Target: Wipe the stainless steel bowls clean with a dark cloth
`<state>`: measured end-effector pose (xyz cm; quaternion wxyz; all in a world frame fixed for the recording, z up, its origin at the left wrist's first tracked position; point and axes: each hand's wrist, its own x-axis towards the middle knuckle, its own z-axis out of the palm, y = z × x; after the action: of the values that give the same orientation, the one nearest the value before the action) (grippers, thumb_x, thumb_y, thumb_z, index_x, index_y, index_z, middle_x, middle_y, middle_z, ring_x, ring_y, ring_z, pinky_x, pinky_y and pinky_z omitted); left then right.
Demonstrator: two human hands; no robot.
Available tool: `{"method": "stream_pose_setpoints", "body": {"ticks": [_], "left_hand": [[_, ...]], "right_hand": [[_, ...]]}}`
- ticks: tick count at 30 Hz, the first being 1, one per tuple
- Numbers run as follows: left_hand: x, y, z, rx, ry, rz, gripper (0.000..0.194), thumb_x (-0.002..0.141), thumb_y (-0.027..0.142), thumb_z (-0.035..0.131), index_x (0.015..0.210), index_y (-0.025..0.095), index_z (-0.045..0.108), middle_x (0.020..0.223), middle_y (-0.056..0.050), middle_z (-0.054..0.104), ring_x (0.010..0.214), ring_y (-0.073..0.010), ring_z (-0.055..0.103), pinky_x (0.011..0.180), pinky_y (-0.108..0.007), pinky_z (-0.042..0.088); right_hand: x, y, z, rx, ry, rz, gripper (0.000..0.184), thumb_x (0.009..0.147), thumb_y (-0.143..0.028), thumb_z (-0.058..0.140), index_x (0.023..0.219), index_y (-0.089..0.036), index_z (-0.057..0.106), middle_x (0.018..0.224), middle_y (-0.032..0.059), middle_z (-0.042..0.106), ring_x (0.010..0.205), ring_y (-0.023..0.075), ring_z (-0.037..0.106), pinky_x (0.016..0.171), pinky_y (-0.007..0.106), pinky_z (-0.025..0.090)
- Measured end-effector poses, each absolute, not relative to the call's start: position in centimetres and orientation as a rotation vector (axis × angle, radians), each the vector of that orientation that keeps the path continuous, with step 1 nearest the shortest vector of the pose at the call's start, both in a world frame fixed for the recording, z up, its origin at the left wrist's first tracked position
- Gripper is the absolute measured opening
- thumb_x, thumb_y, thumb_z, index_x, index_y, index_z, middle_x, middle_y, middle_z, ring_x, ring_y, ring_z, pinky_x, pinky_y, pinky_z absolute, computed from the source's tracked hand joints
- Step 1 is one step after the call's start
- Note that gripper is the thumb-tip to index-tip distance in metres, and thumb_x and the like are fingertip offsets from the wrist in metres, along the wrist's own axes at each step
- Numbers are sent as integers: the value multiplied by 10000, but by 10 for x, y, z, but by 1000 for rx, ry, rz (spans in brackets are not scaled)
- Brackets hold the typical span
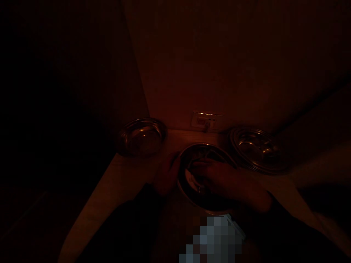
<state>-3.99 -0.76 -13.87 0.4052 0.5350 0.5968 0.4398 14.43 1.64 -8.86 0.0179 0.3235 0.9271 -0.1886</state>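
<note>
The light is very dim. A round metal bowl (192, 202) stands in the middle of the table, in front of me. My left hand (166, 175) is closed against its left rim, thumb near the edge. Over the bowl reaches my right hand (212, 173), its fingers bent down inside. Beside those fingertips shows a pale patch (193, 180) in the bowl; I cannot make out whether it is contents or a reflection. Darkness hides what the right fingers touch or hold.
Another shiny metal bowl (144, 140) sits at the back left of the wooden table (109, 182). Stacked metal dishes (257, 149) stand at the back right. A wall socket (207, 120) with a plug is behind the bowl. A bright, pixelated object (216, 237) lies nearest me.
</note>
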Motion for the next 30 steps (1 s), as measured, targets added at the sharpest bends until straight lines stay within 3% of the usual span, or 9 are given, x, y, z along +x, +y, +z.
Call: {"method": "stream_pose_setpoints", "body": {"ticks": [11,20,26,30], "left_hand": [[-39,-7,-139,1340,1486,1110,357,900,355,399,1109,171,623,1124,-64,675,1045,-205,604,932,-333,443],[-40,-8,-136,1355,1477,1093,369,904,330,385,1136,160,616,1152,-67,671,1054,-204,606,946,-337,443],[-40,-7,-138,1338,1480,1082,381,906,350,384,1143,157,611,1160,-80,661,1056,-216,600,943,-348,435],[-39,-7,-140,1328,1485,1114,374,904,353,389,1127,160,618,1137,-84,667,1032,-216,607,916,-335,451]], "right_hand": [[138,7,-83,864,2910,-681,291,882,-165,450,1070,-224,665,1151,48,643,1165,191,516,971,317,420],[139,16,-96,1123,2844,-423,402,882,-162,420,1257,-181,566,1350,99,530,1224,262,485,983,404,439],[138,14,-94,996,2904,-468,402,870,-131,415,1237,-157,578,1318,98,559,1254,251,451,987,387,439],[134,7,-86,877,2915,-612,400,855,-100,421,1188,-212,612,1261,60,602,1235,218,467,960,355,450]]}}
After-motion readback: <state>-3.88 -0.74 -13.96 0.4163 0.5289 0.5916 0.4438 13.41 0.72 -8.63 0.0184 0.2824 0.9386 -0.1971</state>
